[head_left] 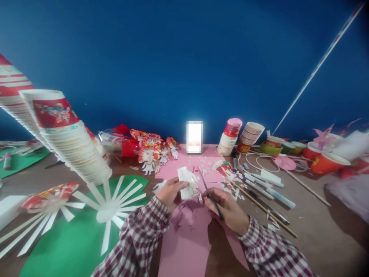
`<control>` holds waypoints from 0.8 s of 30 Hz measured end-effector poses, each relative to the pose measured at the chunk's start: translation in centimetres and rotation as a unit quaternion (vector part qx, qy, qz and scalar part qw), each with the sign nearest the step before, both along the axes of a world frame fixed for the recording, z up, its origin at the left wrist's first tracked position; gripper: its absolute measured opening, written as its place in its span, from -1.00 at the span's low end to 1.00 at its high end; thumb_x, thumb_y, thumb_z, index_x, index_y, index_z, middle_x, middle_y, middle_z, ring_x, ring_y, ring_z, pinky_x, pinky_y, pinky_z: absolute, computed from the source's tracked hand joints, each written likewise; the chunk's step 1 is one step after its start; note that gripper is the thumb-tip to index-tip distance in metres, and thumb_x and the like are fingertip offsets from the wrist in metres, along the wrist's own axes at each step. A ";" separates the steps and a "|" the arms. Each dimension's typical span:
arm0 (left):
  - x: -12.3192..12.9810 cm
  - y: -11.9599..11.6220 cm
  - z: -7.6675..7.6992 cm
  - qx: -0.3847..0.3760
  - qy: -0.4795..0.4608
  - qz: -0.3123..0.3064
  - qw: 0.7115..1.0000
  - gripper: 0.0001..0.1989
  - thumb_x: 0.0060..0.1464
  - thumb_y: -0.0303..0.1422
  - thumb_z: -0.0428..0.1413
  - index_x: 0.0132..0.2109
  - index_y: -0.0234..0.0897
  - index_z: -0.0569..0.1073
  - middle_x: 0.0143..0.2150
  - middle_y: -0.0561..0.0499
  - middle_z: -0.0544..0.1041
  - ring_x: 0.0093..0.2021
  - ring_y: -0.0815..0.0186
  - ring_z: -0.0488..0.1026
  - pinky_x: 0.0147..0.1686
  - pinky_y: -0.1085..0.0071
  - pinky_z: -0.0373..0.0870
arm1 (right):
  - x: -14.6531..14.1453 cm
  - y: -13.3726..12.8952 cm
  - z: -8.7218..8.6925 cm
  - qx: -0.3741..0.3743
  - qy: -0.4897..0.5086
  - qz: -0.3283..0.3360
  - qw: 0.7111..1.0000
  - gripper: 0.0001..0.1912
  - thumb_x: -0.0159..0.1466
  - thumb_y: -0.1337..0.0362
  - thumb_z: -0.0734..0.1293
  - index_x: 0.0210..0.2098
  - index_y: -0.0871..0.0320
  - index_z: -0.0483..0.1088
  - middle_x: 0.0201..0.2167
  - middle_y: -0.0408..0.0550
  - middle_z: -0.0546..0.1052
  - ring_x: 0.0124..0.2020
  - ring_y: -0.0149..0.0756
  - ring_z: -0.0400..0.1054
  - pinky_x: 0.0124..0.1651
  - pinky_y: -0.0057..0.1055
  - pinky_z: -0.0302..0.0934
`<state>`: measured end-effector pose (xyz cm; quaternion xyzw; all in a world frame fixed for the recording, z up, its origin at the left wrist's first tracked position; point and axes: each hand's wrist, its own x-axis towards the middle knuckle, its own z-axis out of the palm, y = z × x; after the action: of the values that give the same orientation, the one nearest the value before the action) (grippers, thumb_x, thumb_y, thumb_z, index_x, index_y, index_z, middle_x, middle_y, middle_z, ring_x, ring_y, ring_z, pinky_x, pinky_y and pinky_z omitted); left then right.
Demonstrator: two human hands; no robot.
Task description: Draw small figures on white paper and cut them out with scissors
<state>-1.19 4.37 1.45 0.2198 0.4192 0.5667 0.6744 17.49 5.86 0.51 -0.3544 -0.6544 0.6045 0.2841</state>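
My left hand (171, 191) pinches a small piece of white paper (188, 184) with dark drawn lines, thumb on top. My right hand (226, 207) is closed around a slim dark tool (213, 203) whose long, thin grey end points up and away, beside the paper's right edge. Whether that end is a blade cannot be made out. Beneath both hands lies pink paper (184, 254), with a crumpled pink piece (184, 213) marked by dark lines near the left hand. Small paper scraps (205, 161) are scattered just beyond.
Paper cat figures (148, 154) lie at the back left. Tall stacks of paper cups (66, 134) lean at the left, above white paper strips (108, 211) on green paper (66, 246). Pens (259, 186) and a wooden stick (271, 215) lie right; more cups (328, 163) stand behind.
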 end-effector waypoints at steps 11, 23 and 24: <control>1.3 0.0 -1.4 -0.002 0.007 -0.020 1.000 -0.70 -0.29 -0.42 0.26 -0.30 -0.44 0.47 -0.45 -0.12 0.56 -0.46 0.23 0.50 -0.41 0.36 0.42 | 0.0 0.9 -0.2 -0.065 0.120 -0.099 0.986 -0.56 0.03 0.06 0.42 -0.21 0.20 0.32 -0.56 -0.19 0.38 -0.56 -0.44 0.29 -0.56 -0.53 0.13; 2.0 -0.2 -1.7 0.032 0.009 -0.027 0.999 -0.76 -0.21 -0.40 0.24 -0.32 -0.44 0.48 -0.49 -0.08 0.55 -0.51 0.31 0.46 -0.46 0.41 0.40 | 0.0 1.2 -0.5 -0.049 0.118 -0.103 0.986 -0.62 0.07 0.08 0.39 -0.22 0.18 0.32 -0.60 -0.23 0.36 -0.56 -0.44 0.27 -0.53 -0.51 0.11; 2.0 -0.2 -1.8 0.030 0.012 -0.026 0.999 -0.74 -0.22 -0.41 0.25 -0.31 -0.44 0.48 -0.48 -0.09 0.55 -0.50 0.29 0.47 -0.45 0.39 0.40 | 0.0 1.2 -0.6 -0.049 0.117 -0.100 0.987 -0.62 0.07 0.09 0.39 -0.22 0.18 0.32 -0.60 -0.23 0.37 -0.57 -0.45 0.26 -0.53 -0.51 0.10</control>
<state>0.78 4.18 -0.32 0.2574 0.4044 0.5587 0.6767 17.44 7.06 -0.05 -0.3583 -0.5473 0.6417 0.4003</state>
